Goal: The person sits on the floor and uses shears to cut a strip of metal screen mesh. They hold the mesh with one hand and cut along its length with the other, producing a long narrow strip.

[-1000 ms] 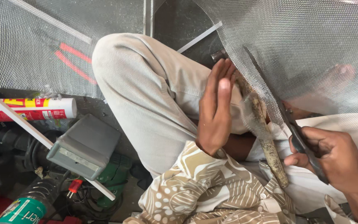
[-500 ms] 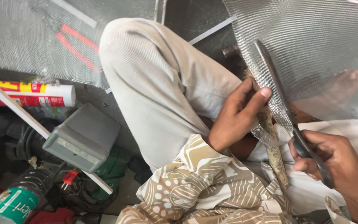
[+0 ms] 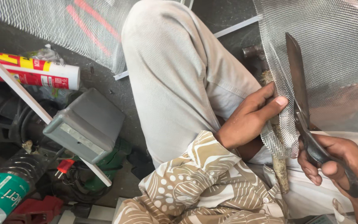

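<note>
Grey wire mesh sheet pinched at its lower edge by left hand. Long dark metal shears gripped tight in right hand, blades pointing up, just right of that pinch.
</note>
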